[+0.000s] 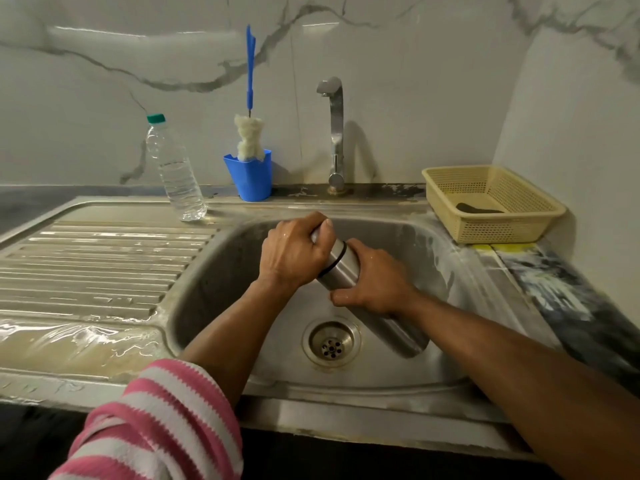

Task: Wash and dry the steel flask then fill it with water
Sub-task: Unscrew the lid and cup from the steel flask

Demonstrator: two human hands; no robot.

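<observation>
Steel flask (346, 268) tilted over sink basin (221, 271), base near drain (331, 344). Left hand (294, 254) wrapped round its cap end; right hand (374, 285) gripping mid-body. Basket (450, 192) at sink's back right corner; plastic bottle (175, 168), blue cup (251, 178) on back edge.

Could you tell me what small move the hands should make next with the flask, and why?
Probably twist the cap off: the left hand grips the capped top while the right hand holds the steel flask tilted over the sink, and washing inside needs it open.
</observation>
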